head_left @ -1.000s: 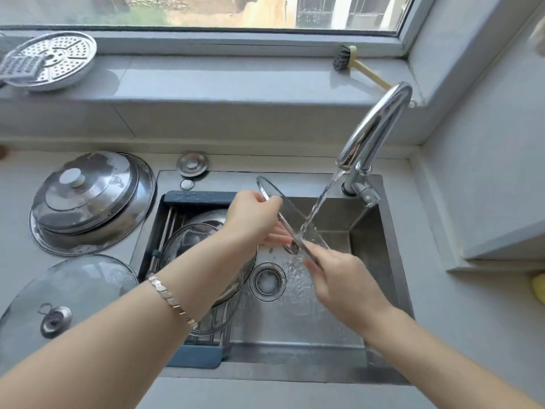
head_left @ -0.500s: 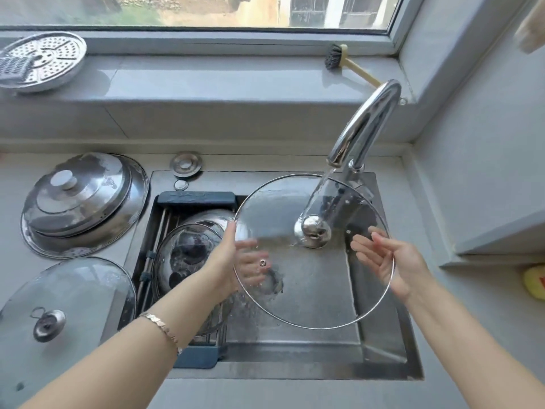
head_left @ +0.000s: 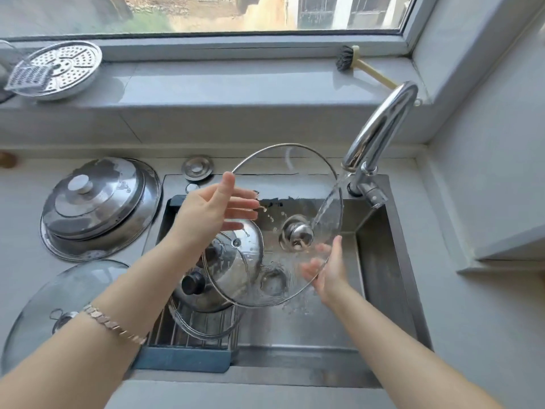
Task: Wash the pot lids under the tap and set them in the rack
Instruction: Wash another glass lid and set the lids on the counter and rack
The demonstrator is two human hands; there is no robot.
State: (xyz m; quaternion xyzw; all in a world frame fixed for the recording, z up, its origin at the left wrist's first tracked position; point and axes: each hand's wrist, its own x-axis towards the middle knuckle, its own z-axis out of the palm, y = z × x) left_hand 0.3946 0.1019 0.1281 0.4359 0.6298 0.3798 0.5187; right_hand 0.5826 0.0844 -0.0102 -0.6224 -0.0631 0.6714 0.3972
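A clear glass lid with a steel rim and a steel knob hangs tilted over the sink, knob side towards me. Water from the tap runs onto its right part near the knob. My left hand touches the lid's upper left rim with the thumb up and fingers straight. My right hand presses the lower right rim with straight fingers, partly seen through the glass. The blue-framed rack in the sink's left half carries a steel lid with a black knob and a glass lid.
On the counter to the left lie a domed steel lid and a large glass lid. A sink plug sits behind the sink. The window sill holds a perforated steamer plate and a brush.
The glass lid went from edge-on under the stream to facing me, then rose and tilted towards the upper left. Both hands slid round its rim, the left upwards and the right downwards.
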